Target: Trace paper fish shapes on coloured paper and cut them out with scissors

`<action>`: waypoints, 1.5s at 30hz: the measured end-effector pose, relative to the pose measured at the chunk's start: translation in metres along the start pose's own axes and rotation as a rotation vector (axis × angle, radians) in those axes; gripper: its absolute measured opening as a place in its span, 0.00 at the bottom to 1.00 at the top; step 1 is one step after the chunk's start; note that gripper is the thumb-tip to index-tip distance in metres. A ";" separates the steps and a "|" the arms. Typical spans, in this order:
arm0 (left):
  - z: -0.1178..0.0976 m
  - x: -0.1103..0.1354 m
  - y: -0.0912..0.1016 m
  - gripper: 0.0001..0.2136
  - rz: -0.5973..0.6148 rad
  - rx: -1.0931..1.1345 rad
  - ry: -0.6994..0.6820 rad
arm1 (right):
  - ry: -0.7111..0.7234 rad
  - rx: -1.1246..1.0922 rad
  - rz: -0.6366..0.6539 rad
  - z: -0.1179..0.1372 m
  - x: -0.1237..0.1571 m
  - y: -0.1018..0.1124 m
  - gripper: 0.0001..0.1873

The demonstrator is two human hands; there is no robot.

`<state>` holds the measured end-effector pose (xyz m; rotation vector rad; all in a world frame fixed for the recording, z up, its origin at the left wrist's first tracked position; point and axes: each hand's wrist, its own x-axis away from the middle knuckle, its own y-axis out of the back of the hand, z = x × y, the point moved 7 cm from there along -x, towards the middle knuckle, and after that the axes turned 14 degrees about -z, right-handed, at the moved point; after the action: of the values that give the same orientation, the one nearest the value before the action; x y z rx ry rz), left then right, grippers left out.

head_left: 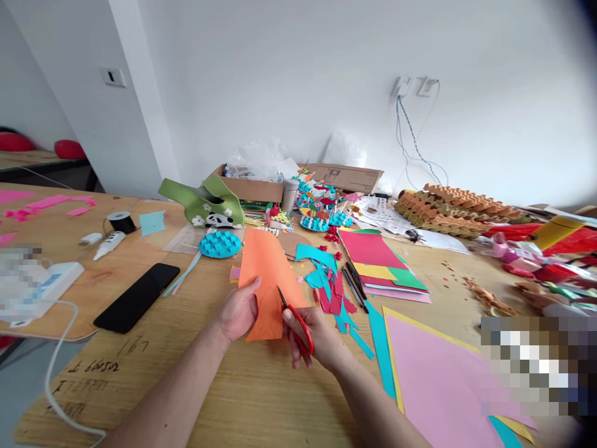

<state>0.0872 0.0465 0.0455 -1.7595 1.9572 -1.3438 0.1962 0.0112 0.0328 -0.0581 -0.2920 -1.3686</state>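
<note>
My left hand is closed on the left edge of an orange paper sheet, holding it above the wooden table. My right hand grips red-handled scissors, fingers through the loops. The blades point up and left into the lower part of the orange sheet. Cut scraps of teal and red paper lie just right of the sheet.
A black phone lies to the left, a white cable beside it. Stacked coloured sheets and black pens sit right of centre, a large pink sheet near right. A green panda bag, cardboard box and paper crafts stand behind.
</note>
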 end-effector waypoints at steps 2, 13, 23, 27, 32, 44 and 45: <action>0.000 0.002 -0.002 0.16 0.013 0.008 0.015 | -0.012 0.010 0.019 0.000 0.001 0.000 0.34; 0.002 0.004 -0.001 0.15 0.116 0.011 0.103 | -0.052 0.121 0.105 0.014 0.011 0.007 0.36; 0.007 0.008 -0.001 0.19 0.220 0.014 0.189 | -0.114 0.262 0.256 0.033 0.024 0.017 0.33; 0.005 0.006 0.003 0.19 0.206 -0.010 0.169 | -0.116 0.300 0.322 0.040 0.028 0.018 0.33; 0.007 0.006 0.005 0.19 0.200 -0.041 0.179 | -0.146 0.377 0.361 0.043 0.030 0.021 0.32; 0.011 0.008 0.005 0.17 0.275 -0.080 0.192 | -0.238 0.417 0.433 0.045 0.037 0.022 0.30; 0.011 0.009 0.005 0.17 0.276 -0.086 0.195 | -0.233 0.408 0.438 0.045 0.037 0.021 0.29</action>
<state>0.0887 0.0328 0.0395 -1.3688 2.2917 -1.3962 0.2155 -0.0103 0.0882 0.0561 -0.7067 -0.8486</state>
